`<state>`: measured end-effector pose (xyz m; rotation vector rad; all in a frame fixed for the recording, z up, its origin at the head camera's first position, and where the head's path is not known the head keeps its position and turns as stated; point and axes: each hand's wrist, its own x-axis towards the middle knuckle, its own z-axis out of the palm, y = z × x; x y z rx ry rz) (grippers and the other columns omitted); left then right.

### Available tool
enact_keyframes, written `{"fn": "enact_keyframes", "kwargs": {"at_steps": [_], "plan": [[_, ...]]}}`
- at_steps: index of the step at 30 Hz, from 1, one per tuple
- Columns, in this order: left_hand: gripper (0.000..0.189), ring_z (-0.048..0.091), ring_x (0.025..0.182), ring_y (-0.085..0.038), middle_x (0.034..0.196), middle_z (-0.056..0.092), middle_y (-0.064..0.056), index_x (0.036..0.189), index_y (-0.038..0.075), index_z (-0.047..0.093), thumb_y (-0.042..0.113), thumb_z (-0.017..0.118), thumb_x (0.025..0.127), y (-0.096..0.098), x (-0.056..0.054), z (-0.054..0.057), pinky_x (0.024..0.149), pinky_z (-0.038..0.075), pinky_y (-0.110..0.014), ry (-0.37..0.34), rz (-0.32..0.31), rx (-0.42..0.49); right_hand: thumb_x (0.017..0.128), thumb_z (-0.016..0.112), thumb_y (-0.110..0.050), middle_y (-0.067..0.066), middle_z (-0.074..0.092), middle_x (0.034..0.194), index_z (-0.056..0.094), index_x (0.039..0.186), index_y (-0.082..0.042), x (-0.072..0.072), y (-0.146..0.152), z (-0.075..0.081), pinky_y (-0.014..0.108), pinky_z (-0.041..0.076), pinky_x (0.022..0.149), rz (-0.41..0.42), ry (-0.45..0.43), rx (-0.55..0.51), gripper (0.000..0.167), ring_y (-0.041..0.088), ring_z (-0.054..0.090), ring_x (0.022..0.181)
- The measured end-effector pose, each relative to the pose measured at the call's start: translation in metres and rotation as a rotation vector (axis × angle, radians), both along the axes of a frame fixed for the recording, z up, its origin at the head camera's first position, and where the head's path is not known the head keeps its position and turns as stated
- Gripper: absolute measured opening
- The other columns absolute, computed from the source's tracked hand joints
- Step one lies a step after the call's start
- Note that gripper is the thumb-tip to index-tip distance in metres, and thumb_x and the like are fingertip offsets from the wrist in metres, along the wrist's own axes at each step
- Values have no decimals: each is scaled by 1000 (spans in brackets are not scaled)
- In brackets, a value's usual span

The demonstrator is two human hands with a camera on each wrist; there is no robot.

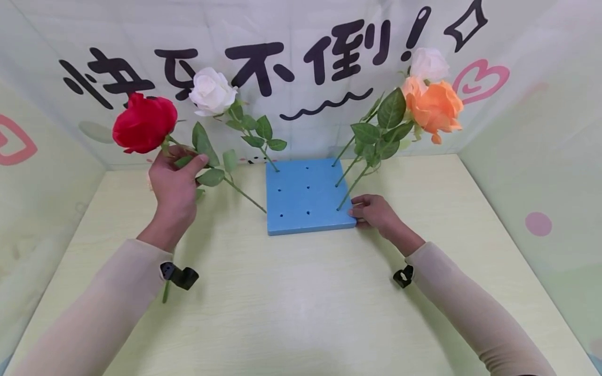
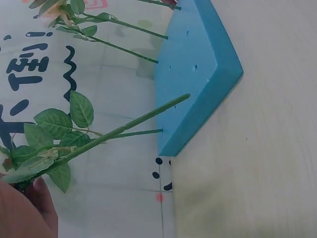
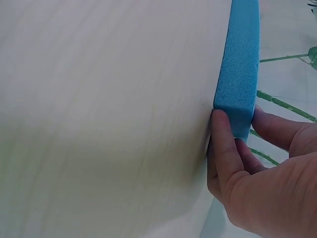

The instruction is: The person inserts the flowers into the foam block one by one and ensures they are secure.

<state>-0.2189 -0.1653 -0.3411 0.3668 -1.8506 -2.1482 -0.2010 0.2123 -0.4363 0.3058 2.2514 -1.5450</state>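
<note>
My left hand point(image 1: 176, 193) pinches the leafy stem of a red rose point(image 1: 145, 122) just below its bloom. The stem slants down to the right, its bare tip beside the left edge of a blue foam board point(image 1: 293, 201); the left wrist view shows this stem point(image 2: 148, 115) crossing in front of the board. At the board's front right corner, my right hand point(image 1: 373, 211) grips the edge, thumb on the upper face and fingers at the side and underneath. A white rose point(image 1: 212, 91) stands tilted in the back left hole. Along the right column, three stems lean right, including an orange rose point(image 1: 435, 107).
Several bare holes dot the board's left and middle columns. Another green stem point(image 1: 165, 292) lies on the pale table point(image 1: 301, 303) under my left forearm, mostly hidden. A printed backdrop point(image 1: 301, 112) rises behind the board, with side panels left and right.
</note>
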Motion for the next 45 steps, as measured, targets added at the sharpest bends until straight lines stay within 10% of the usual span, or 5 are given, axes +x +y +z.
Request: {"fn": "enact_keyframes", "kwargs": {"at_steps": [27, 45], "plan": [[39, 63, 99, -22, 108, 58, -7, 111, 10, 59, 14, 81, 79, 32, 8, 13, 81, 58, -28, 154, -9, 58, 96, 60, -8, 26, 57, 128, 47, 137, 6, 0, 0, -2, 36, 58, 85, -6, 7, -4, 45, 25, 66, 100], [29, 66, 87, -25, 96, 63, -12, 102, 4, 60, 8, 79, 80, 45, 17, 18, 74, 59, -26, 378, -42, -11, 97, 59, -8, 24, 55, 129, 47, 138, 5, 0, 2, -2, 36, 57, 86, 0, 13, -15, 45, 25, 65, 101]]}}
